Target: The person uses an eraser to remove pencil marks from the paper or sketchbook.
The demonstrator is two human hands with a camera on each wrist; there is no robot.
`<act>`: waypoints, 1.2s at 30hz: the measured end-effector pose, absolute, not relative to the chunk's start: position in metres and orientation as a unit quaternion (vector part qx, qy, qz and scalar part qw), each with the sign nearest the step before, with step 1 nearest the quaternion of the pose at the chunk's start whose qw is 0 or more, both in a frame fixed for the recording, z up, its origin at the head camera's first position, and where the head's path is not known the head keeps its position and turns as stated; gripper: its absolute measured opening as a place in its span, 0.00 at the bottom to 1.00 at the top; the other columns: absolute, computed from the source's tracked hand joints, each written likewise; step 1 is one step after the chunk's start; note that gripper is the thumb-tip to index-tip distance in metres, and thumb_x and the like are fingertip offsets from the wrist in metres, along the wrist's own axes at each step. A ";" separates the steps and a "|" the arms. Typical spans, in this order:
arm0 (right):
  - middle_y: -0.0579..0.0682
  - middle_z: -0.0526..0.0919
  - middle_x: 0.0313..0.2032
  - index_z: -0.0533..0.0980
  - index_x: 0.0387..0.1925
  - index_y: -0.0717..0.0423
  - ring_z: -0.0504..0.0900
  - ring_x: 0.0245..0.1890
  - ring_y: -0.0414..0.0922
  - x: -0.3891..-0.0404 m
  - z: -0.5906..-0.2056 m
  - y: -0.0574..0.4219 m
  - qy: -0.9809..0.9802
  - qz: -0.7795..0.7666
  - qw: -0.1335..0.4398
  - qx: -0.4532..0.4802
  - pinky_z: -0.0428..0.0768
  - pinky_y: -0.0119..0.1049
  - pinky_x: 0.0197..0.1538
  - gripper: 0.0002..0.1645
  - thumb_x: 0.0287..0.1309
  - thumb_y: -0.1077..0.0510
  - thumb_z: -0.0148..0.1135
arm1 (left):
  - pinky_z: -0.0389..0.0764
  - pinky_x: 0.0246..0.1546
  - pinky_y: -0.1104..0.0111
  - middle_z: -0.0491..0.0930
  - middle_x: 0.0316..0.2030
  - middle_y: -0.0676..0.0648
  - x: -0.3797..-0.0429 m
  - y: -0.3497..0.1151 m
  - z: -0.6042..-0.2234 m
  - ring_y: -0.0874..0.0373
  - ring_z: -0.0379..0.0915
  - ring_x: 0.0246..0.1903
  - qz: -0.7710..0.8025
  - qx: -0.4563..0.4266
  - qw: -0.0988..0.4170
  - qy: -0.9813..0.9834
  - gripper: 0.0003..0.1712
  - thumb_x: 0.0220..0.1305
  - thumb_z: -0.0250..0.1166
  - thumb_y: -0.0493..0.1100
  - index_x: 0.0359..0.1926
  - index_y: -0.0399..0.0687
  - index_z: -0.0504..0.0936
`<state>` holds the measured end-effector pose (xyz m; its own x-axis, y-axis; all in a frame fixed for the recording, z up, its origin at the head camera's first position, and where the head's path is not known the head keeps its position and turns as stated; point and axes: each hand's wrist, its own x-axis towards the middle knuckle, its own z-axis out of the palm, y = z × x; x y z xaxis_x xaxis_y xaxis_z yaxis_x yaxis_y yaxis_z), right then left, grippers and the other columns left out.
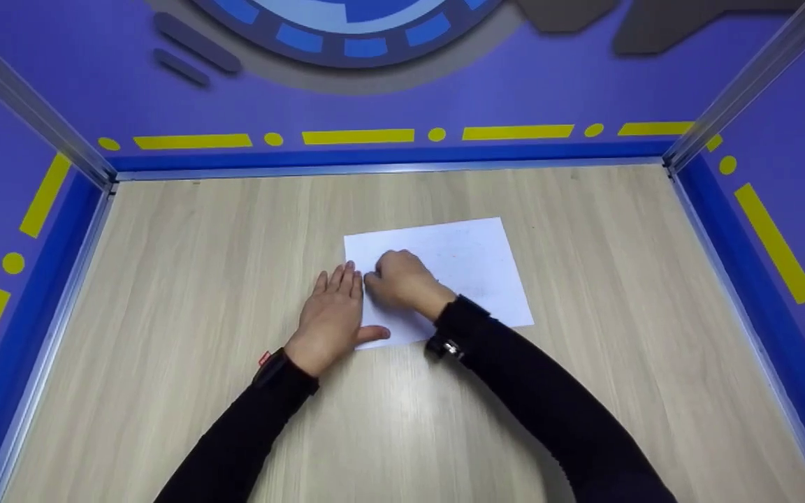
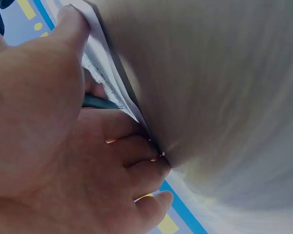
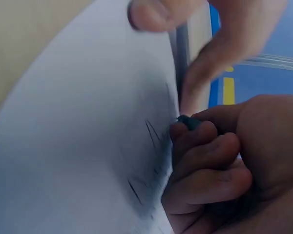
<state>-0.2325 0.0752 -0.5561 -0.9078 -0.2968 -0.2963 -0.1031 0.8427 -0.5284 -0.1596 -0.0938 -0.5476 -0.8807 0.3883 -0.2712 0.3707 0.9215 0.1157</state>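
Observation:
A white sheet of paper (image 1: 483, 272) lies on the wooden tabletop, with faint grey smudges and a few short dark strokes (image 3: 135, 191) on it. My left hand (image 1: 329, 314) rests on its left edge, fingers extended and thumb spread over the lower corner. Just beside those fingers, my right hand (image 1: 402, 281) is curled over the sheet. It grips a small dark teal object (image 3: 189, 122), mostly hidden by the fingers, so its kind is unclear. In the left wrist view a bit of this teal object (image 2: 98, 101) shows behind the left hand.
Blue-purple panels (image 1: 374, 105) with yellow dashes enclose the table (image 1: 200, 279) at the back and both sides. Metal rails run along their lower edges. Both wrists wear black bands (image 1: 464, 318) below dark sleeves.

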 end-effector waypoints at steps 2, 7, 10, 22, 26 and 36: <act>0.57 0.91 0.42 0.89 0.35 0.58 0.85 0.49 0.56 -0.234 -0.557 0.071 0.943 -0.255 0.187 -0.100 0.84 0.54 0.58 0.22 0.74 0.46 0.62 | 0.52 0.89 0.42 0.53 0.87 0.29 -0.161 -0.094 -0.547 0.37 0.49 0.88 0.026 0.195 0.147 0.969 0.70 0.67 0.65 0.79 0.85 0.28 0.56; 0.60 0.93 0.52 0.91 0.48 0.63 0.85 0.58 0.59 -0.233 -0.558 0.098 0.948 -0.261 0.156 -0.098 0.83 0.53 0.67 0.23 0.71 0.47 0.66 | 0.53 0.89 0.42 0.54 0.86 0.28 -0.161 -0.092 -0.548 0.36 0.51 0.88 0.032 0.195 0.140 0.970 0.70 0.67 0.66 0.79 0.85 0.27 0.56; 0.55 0.91 0.37 0.88 0.31 0.59 0.86 0.45 0.55 -0.232 -0.566 0.139 0.946 -0.281 0.118 -0.107 0.85 0.48 0.53 0.19 0.68 0.48 0.65 | 0.52 0.89 0.42 0.53 0.86 0.28 -0.160 -0.091 -0.548 0.36 0.50 0.88 0.040 0.195 0.147 0.969 0.71 0.67 0.66 0.79 0.85 0.27 0.55; 0.43 0.59 0.19 0.60 0.16 0.48 0.64 0.24 0.45 -0.228 -0.547 0.269 0.955 -0.249 0.159 0.004 0.63 0.38 0.30 0.27 0.69 0.49 0.59 | 0.51 0.90 0.43 0.50 0.87 0.29 -0.159 -0.093 -0.545 0.37 0.47 0.89 0.027 0.192 0.157 0.968 0.71 0.69 0.63 0.80 0.86 0.28 0.53; 0.46 0.63 0.24 0.67 0.20 0.52 0.67 0.29 0.47 -0.231 -0.543 0.255 0.952 -0.257 0.166 0.012 0.65 0.39 0.34 0.24 0.71 0.47 0.58 | 0.51 0.90 0.43 0.50 0.87 0.29 -0.160 -0.092 -0.545 0.37 0.47 0.89 0.025 0.190 0.158 0.969 0.71 0.68 0.63 0.80 0.86 0.29 0.53; 0.44 0.68 0.22 0.67 0.18 0.47 0.71 0.26 0.46 -0.236 -0.538 0.147 0.939 -0.288 0.179 -0.057 0.71 0.40 0.34 0.27 0.75 0.44 0.60 | 0.51 0.90 0.43 0.52 0.87 0.29 -0.160 -0.091 -0.548 0.36 0.49 0.88 0.028 0.188 0.153 0.970 0.72 0.66 0.65 0.80 0.86 0.28 0.55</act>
